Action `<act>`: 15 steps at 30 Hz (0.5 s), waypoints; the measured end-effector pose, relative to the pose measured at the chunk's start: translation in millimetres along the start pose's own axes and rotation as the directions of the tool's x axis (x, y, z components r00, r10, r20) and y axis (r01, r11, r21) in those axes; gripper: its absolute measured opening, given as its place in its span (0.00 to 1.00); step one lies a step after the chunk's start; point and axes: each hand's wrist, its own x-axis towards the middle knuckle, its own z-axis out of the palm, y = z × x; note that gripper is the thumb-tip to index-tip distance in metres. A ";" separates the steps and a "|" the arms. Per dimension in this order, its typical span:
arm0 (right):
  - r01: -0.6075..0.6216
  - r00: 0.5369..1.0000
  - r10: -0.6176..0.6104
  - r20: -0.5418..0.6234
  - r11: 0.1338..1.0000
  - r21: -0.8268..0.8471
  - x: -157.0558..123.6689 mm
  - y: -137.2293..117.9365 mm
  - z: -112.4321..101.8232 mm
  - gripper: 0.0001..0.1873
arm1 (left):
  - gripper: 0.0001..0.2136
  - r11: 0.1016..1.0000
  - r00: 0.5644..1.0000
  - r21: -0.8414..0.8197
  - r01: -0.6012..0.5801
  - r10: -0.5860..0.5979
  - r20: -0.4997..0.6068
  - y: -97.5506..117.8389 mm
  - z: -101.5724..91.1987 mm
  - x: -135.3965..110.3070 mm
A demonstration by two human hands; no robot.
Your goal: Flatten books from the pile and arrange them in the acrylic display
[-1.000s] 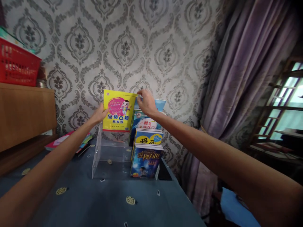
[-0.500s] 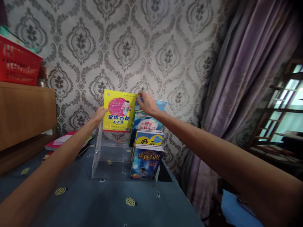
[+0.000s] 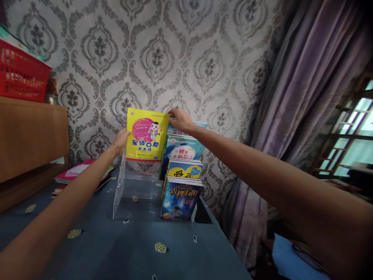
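A yellow children's book with a pink circle on its cover stands upright at the top left of a clear tiered acrylic rack. My left hand grips the book's left edge. My right hand pinches its upper right corner. To the right, three books fill the rack's steps: a light blue one, a yellow and blue one and a dark blue one at the front. Another pale blue book shows behind my right hand.
The rack stands on a blue patterned tablecloth against grey damask wallpaper. A stack of pink books lies to the left. A wooden cabinet carries a red basket. Purple curtains and a window are to the right.
The book and both hands have stayed almost in place. My right hand has slid slightly left and up along the book's top corner. The camera shifted a little.
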 end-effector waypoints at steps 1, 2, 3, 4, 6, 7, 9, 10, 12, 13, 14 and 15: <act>0.001 1.000 -0.001 -0.001 1.000 0.008 1.1 0.4 0.5 0.20 | 0.16 1.000 1.000 0.003 -0.001 0.001 0.004 0.1 -0.1 -0.6; -0.002 1.000 0.002 -0.005 1.000 0.022 2.0 1.0 1.2 0.19 | 0.16 1.000 1.000 0.007 -0.003 0.003 0.007 0.3 -0.3 -1.3; -0.006 1.000 0.007 -0.013 0.999 0.043 2.8 1.9 2.2 0.19 | 0.16 1.000 1.000 0.013 -0.005 0.005 0.009 0.4 -0.7 -2.0; -0.010 1.000 0.012 -0.022 0.997 0.070 3.4 3.0 3.4 0.18 | 0.16 1.000 1.000 0.021 -0.007 0.007 0.010 0.5 -1.2 -2.6; -0.021 0.999 0.027 -0.040 0.990 0.138 4.8 5.6 5.8 0.17 | 0.16 0.999 1.000 0.038 -0.011 0.011 0.008 0.6 -2.4 -3.3; -0.027 0.998 0.036 -0.047 0.984 0.176 5.6 7.0 6.9 0.16 | 0.17 0.999 1.000 0.047 -0.012 0.012 0.005 0.5 -3.0 -3.4; -0.041 0.997 0.056 -0.053 0.968 0.249 7.6 9.5 8.9 0.15 | 0.17 0.998 1.000 0.066 -0.010 0.011 -0.003 -0.1 -4.0 -2.9; -0.050 0.996 0.067 -0.051 0.958 0.284 8.6 10.3 9.6 0.15 | 0.17 0.997 1.000 0.077 -0.009 0.010 -0.006 -0.5 -4.4 -2.4; -0.072 0.995 0.091 -0.038 0.934 0.351 10.2 11.0 10.7 0.15 | 0.17 0.995 1.000 0.096 -0.010 0.011 -0.013 -1.5 -5.1 -1.0; -0.086 0.994 0.105 -0.029 0.919 0.385 10.7 10.9 11.0 0.14 | 0.17 0.994 1.000 0.106 -0.011 0.013 -0.017 -2.2 -5.4 -0.3; -0.099 0.993 0.117 -0.017 0.903 0.417 11.1 10.6 11.2 0.14 | 0.17 0.993 1.000 0.114 -0.012 0.014 -0.021 -2.9 -5.8 0.5; -0.111 0.992 0.126 -0.004 0.887 0.448 11.2 10.1 11.3 0.14 | 0.17 0.992 1.000 0.123 -0.013 0.016 -0.025 -3.6 -6.3 1.2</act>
